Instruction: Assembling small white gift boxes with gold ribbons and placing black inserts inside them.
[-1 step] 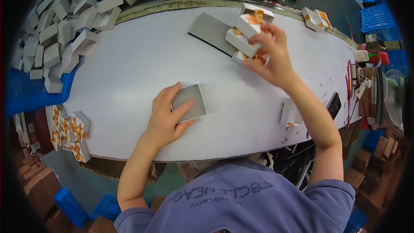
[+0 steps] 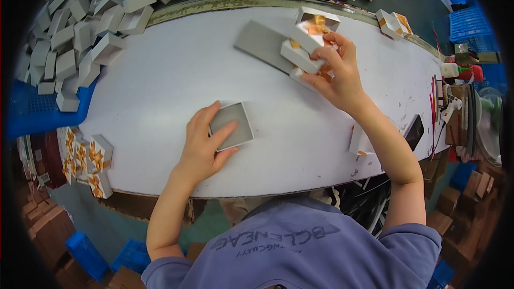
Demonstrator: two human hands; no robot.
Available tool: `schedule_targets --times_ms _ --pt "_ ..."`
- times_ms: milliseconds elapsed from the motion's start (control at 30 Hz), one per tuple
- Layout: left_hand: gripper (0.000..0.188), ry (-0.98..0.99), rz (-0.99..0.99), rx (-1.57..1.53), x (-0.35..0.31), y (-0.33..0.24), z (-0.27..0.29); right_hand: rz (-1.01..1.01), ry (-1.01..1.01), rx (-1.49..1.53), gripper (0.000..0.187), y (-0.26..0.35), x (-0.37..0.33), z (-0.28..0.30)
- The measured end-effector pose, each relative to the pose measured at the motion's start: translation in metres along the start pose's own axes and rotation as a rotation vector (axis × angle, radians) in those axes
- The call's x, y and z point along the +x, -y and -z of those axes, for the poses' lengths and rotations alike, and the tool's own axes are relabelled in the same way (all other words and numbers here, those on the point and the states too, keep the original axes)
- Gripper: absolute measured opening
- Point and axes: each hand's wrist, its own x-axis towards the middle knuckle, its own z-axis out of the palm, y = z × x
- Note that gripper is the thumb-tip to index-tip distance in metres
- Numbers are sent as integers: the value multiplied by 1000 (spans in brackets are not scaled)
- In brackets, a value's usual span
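My left hand (image 2: 199,144) grips an open, shallow white box (image 2: 240,128) with a grey inside. Its fingers wrap the left side, and one finger reaches over the inside. At the back right, my right hand (image 2: 344,77) has its thumb and fingers closed around a small white lid (image 2: 306,38) with an orange ribbon bow, tilted up. Just below that lid is another ribboned white lid (image 2: 300,56), close to the fingers. A flat grey board (image 2: 259,45) lies left of them, partly covered. Behind the bow stands an open white box (image 2: 327,21).
Loose white boxes (image 2: 67,64) heap over a blue crate (image 2: 48,115) at left. Several bow-topped boxes (image 2: 96,155) sit at the left edge. On the right lie a white box piece (image 2: 363,140), a black phone (image 2: 414,131) and a glue gun (image 2: 451,108). Ribboned boxes (image 2: 389,24) stand far right.
My left hand and the open box have shifted slightly left. The lid in my right hand has turned a little, showing more of its bow.
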Motion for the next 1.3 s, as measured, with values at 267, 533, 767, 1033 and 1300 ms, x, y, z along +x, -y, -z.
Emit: schedule_targets --times_ms 267,533,767,1033,1300 --pt "61 -158 157 -38 -46 -4 2 415 -247 219 22 74 12 -15" --pt "110 -287 7 -465 -28 14 -2 71 411 731 51 101 -15 -76" --pt "95 -8 -6 -78 -12 11 11 276 497 470 56 98 -23 -70" --pt "96 138 207 387 -35 -6 56 118 355 278 59 86 15 -58" --pt "77 -321 517 748 -25 131 167 4 524 8 60 57 19 -61"
